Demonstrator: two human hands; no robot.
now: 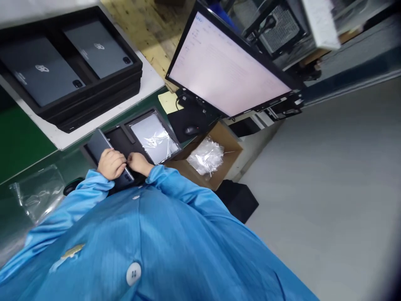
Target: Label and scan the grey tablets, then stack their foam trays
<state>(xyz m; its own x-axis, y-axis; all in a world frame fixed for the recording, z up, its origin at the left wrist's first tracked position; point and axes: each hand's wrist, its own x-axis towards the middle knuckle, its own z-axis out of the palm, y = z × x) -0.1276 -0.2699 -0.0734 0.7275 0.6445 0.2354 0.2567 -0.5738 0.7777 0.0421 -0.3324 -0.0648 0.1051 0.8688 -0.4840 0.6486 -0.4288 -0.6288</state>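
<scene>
Now, to the middle of it all: the left hand [111, 164] is wrapped over the long edge of a tablet [97, 143], gripping it tilted up at the left part of a black tray [119, 139]. Whether its lower edge rests in the tray, I cannot tell. Close against it comes the right hand [138, 163], fingers curled by the near end of the same tablet; whether they pinch anything is hidden from view.

Across the tray, the right compartment is filled: a second tablet [147, 130] lies flat there, clear film creased and glinting over it. A dark divider runs between the two compartments.

Over to the upper left, a stack of trays [103, 98] sits on a white board [150, 73], and the top one shows two dark tablets [40, 71] side by side, backs up, a pale logo on each.

Just right of the work, an open carton [230, 156] holds a crumpled heap of clear plastic [206, 156]. Far left, a clear bag [40, 192] lies flat on the green table [70, 158]. Beyond the tray, a mouse [191, 130] sits on a black mat [180, 121], below a lit monitor [228, 62].
</scene>
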